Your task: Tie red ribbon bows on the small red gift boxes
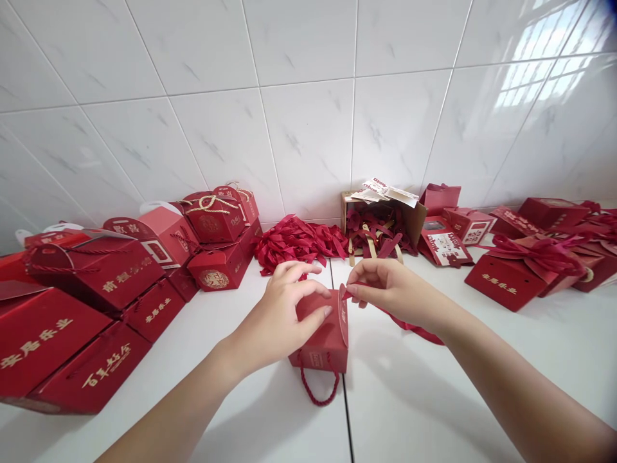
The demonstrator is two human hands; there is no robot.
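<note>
Pinching with thumb and fingertips closed together, the right hand (391, 287) holds a narrow red strip (350, 293) at the curved flap (343, 318) of a small red box (328, 337), the landmark for what follows. The left hand (284, 312) arches over the opposite side of this small box, thumb and fingers set wide apart, the thumb tip against its upper surface. The small box rests on the white worktop (409, 418), between and beneath both hands. From its near face a twisted cord handle (322, 404) loops down toward the viewer. Just right of the small box, under the right wrist, a red ribbon (418, 330) curves over the worktop; whether it joins the pinched strip is hidden. A dark seam (348, 427) runs toward the viewer from the small box.

Directly beyond the small box lies a loose heap of red ribbons (306, 239). Beyond it and to the right stands an open carton (409, 226) with dark red and gold pieces inside and white printed cards (385, 191) on top. Left of the small box are stacked red boxes (125, 270), several lettered in gold. Well to its right, a bow-topped box (504, 283) stands among other red boxes. A tiled wall (308, 135) rises behind everything.
</note>
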